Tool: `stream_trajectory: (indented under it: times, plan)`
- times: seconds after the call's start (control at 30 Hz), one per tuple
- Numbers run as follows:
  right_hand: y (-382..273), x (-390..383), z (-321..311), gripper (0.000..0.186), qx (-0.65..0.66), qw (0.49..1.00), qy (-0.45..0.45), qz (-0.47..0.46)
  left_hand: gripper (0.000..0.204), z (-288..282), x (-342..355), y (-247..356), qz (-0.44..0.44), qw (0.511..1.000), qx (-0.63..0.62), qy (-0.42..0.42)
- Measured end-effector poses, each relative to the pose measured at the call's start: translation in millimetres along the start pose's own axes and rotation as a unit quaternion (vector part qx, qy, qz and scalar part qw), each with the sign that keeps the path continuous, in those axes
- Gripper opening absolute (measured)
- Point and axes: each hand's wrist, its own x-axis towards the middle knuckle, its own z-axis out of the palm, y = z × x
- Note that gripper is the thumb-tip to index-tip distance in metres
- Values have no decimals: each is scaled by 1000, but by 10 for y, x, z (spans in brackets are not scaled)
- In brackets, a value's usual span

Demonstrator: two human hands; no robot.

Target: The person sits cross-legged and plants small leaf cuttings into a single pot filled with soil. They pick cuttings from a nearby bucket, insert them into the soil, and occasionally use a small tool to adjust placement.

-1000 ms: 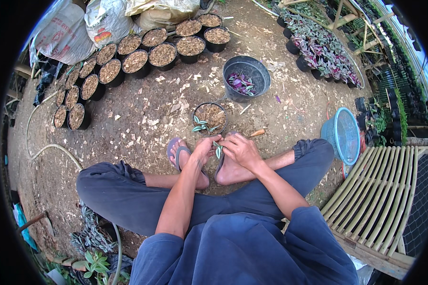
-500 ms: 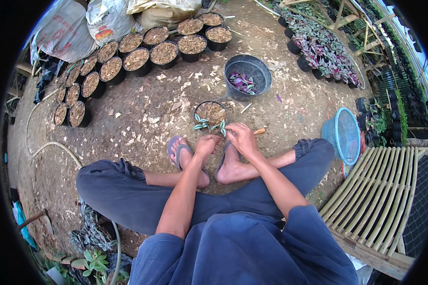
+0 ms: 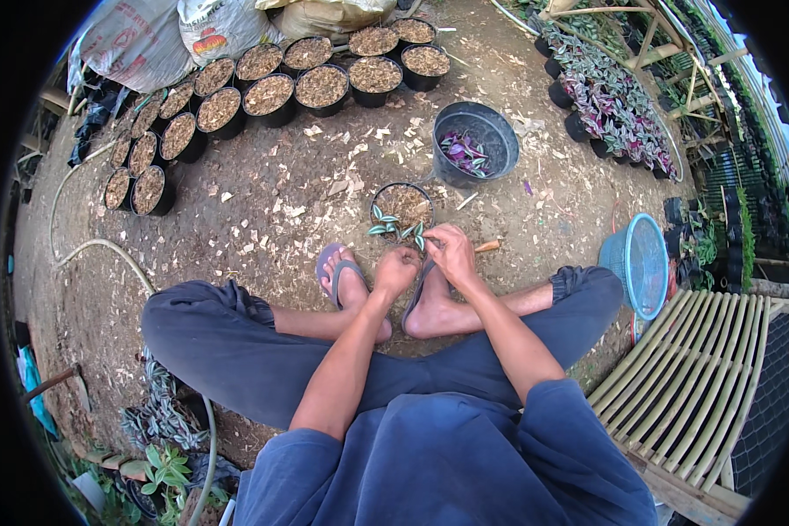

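A black pot (image 3: 403, 201) of brown chippy soil stands in front of my feet, with small green-and-white striped cuttings (image 3: 384, 223) at its near side. My right hand (image 3: 449, 245) pinches one striped sprig at the pot's near right rim. My left hand (image 3: 399, 266) is curled just below that rim; what its fingers hold, if anything, is hidden. A larger dark bucket (image 3: 491, 142) with purple cuttings inside stands behind the pot. A short orange-brown piece (image 3: 487, 246) lies to the right of my right hand.
Several soil-filled pots (image 3: 270, 99) and white sacks (image 3: 219, 26) stand at upper left. Potted purple-silver plants (image 3: 609, 110) line the upper right. A blue basket (image 3: 631, 263) and bamboo slatted rack (image 3: 684, 377) are at my right. A hose (image 3: 123, 254) curves at left.
My hands have moved slightly forward to the pot's near rim, carrying the sprig from above my feet to beside the other cuttings. The whole view has shifted slightly with the head.
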Motion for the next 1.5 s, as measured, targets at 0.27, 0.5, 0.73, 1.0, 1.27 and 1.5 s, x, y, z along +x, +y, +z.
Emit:
stream_trajectory:
  times: [0.27, 0.5, 0.73, 1.0, 1.27, 1.5]
  plan:
    - [39, 0, 15, 15, -25, 1000, -12, -7, 39, 2, -131, 211, 51, 991, 117, 33]
    - [56, 22, 56, 18, -56, 998, -24, -20, 46, -18, -149, 284, 40, 993, 100, 57]
    - [-9, 17, 72, 25, -106, 992, -73, 13, 55, -41, -218, 374, 49, 991, 110, 63]
    - [-60, -4, 53, 33, -130, 986, -96, 28, 67, -46, -219, 424, 46, 981, 189, 28]
    - [-60, -22, 103, 40, -181, 979, -91, 5, 80, -25, -190, 432, 47, 962, 270, -5]
    - [-28, -15, 141, 39, -176, 980, -94, 2, 93, -28, -175, 456, 30, 948, 314, -51]
